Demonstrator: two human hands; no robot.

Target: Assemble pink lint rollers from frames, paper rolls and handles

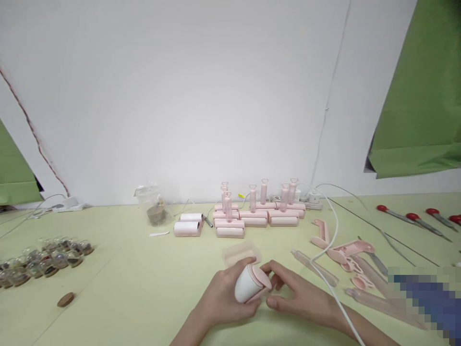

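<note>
A lint roller [248,284] with a white paper roll and pink end pieces is tilted up above the table. My left hand [225,293] is closed around it from the left, thumb below and fingers over the far side. At the pink end, my right hand [293,293] has thumb and index finger spread apart, the other fingers curled. Its fingertips are close to the end piece; whether they touch it I cannot tell. Just beyond my hands lies a clear pinkish cover [240,252]. Loose clear handle tubes [315,267] rest right of my right hand.
Several pink lint rollers [230,232] with upright handles stand near the wall, beside two white rolls [187,228]. Pink plastic parts [355,248] lie right, crossed by a white cable [336,221]. Red-ended tools [427,223] lie far right, small glass domes [48,264] left, a bagged cup [153,204] behind.
</note>
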